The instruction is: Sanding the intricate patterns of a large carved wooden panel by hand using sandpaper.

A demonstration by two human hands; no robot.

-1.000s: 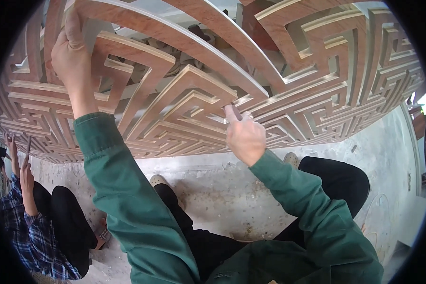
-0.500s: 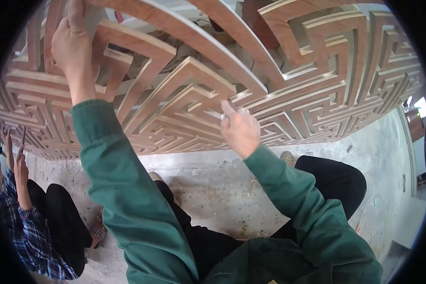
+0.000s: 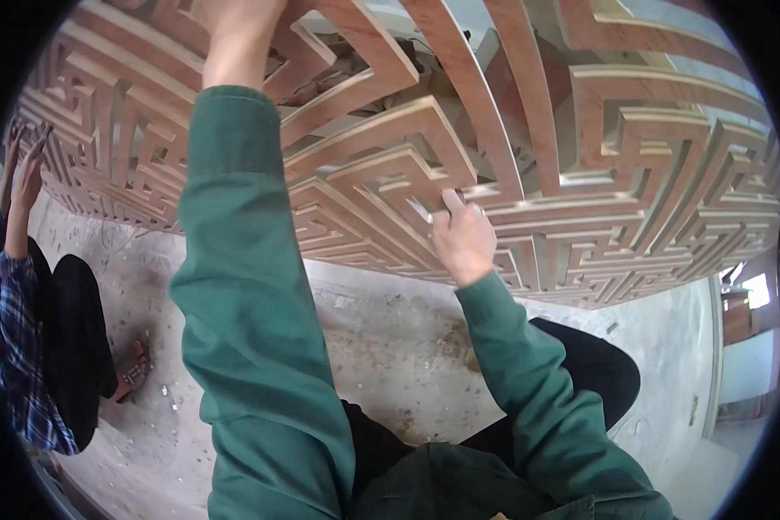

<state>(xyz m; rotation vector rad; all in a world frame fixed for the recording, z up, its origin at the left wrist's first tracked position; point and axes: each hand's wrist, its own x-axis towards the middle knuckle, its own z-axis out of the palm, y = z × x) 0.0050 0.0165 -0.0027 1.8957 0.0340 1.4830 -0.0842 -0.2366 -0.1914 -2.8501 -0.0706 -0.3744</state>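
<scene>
A large wooden lattice panel (image 3: 368, 169), reddish-brown on its faces with pale cut edges, stands across the view before me. Its slots form a maze-like pattern. My left hand (image 3: 243, 30) reaches up over the panel's left part; the upper edge of the view cuts off its fingers. Lower and to the right, my right hand (image 3: 465, 244) is closed close against the lattice, index finger pointing up along a strip. A thin, pale sliver (image 3: 419, 208) shows beside its thumb, too small to name. Whatever the fingers pinch is mostly hidden.
At the left, a person in a plaid shirt (image 3: 22, 303) squats with raised hands (image 3: 26, 169) at the panel's far end. Stained concrete floor (image 3: 399, 347) lies below. Through the slots, cluttered things show behind the panel. A door frame (image 3: 717, 355) stands at the right.
The view has shifted, so the panel sits tilted and the co-worker farther left. My left hand has gone higher, partly out of view. The right hand remains at about the same lattice corner.
</scene>
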